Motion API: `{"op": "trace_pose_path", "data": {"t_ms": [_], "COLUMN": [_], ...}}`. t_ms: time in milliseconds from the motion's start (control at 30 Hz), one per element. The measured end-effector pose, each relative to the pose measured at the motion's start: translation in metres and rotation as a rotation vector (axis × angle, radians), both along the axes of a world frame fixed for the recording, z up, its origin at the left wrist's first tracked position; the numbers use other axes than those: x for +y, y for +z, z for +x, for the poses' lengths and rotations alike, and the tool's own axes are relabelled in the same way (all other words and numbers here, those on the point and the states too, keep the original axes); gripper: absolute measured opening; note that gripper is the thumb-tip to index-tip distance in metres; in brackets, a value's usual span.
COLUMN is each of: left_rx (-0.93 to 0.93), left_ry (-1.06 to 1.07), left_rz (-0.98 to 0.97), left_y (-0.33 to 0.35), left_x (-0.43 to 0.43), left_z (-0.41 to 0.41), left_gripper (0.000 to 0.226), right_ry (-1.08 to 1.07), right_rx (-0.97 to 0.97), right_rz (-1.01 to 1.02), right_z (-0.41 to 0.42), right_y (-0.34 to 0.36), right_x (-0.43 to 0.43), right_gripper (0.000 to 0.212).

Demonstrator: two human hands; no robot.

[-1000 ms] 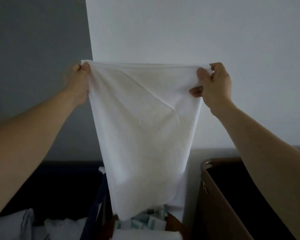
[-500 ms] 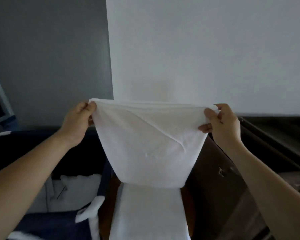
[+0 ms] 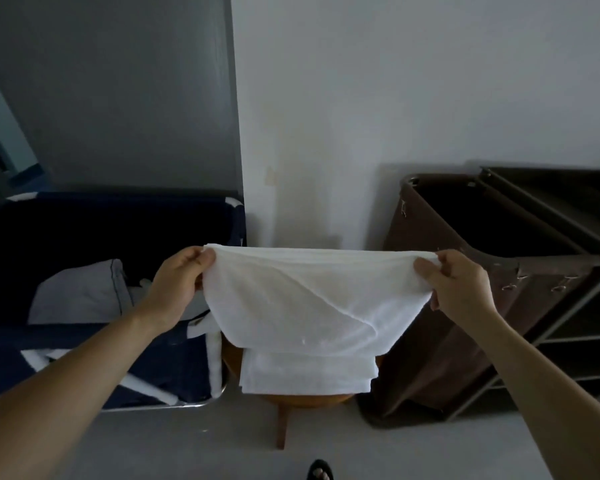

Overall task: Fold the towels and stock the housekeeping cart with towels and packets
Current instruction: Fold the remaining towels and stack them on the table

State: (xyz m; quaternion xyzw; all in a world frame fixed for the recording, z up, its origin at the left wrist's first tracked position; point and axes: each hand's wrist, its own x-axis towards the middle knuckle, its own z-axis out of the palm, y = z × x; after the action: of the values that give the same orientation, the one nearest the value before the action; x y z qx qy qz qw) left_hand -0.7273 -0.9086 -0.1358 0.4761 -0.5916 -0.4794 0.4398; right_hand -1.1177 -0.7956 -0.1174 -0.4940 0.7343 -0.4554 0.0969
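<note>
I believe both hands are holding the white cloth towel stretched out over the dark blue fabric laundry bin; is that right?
Not quite: the head view shows the left hand and right hand holding the white cloth towel over the round wooden stool; the dark blue fabric laundry bin stands to its left.

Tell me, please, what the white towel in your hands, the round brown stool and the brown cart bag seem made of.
The white towel looks like matte cloth, probably cotton: it drapes and creases. The round brown stool seems smooth, warm-toned wood. The brown cart bag is likely fabric or vinyl: it sags and wrinkles.
</note>
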Motion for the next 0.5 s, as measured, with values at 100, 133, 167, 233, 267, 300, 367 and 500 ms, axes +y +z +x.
{"op": "trace_pose_path", "data": {"t_ms": [100, 133, 167, 233, 267, 300, 367, 500], "left_rx": [-0.015, -0.018, -0.022, -0.051, -0.074, -0.107, -0.188, -0.348], "left_ry": [-0.008, -0.011, -0.009, 0.002, 0.006, 0.011, 0.038, 0.111], "left_rz": [0.046, 0.067, 0.09, 0.134, 0.156, 0.173, 0.187, 0.255], "left_y": [-0.015, -0.022, -0.03, -0.048, -0.057, -0.066, -0.086, -0.147], "left_x": [-0.019, -0.027, -0.036, -0.058, -0.072, -0.088, -0.128, -0.201], "left_z": [-0.008, -0.012, -0.016, -0.026, -0.034, -0.043, -0.065, -0.115], "left_gripper": [0.027, 0.027, 0.026, 0.027, 0.028, 0.029, 0.029, 0.016], "right_ry": [0.013, 0.017, 0.021, 0.03, 0.033, 0.035, 0.043, 0.053], "right_rx": [0.005, 0.014, 0.025, 0.032, 0.029, 0.023, -0.005, -0.168], "right_rz": [0.121, 0.162, 0.197, 0.256, 0.288, 0.325, 0.41, 0.504], "right_z": [-0.015, -0.021, -0.027, -0.04, -0.048, -0.057, -0.073, -0.095], "right_y": [-0.022, -0.032, -0.042, -0.064, -0.075, -0.086, -0.11, -0.176], "right_x": [-0.015, -0.022, -0.031, -0.055, -0.069, -0.086, -0.122, -0.19], "right_gripper": [0.022, 0.022, 0.023, 0.025, 0.025, 0.023, 0.019, 0.024]}}
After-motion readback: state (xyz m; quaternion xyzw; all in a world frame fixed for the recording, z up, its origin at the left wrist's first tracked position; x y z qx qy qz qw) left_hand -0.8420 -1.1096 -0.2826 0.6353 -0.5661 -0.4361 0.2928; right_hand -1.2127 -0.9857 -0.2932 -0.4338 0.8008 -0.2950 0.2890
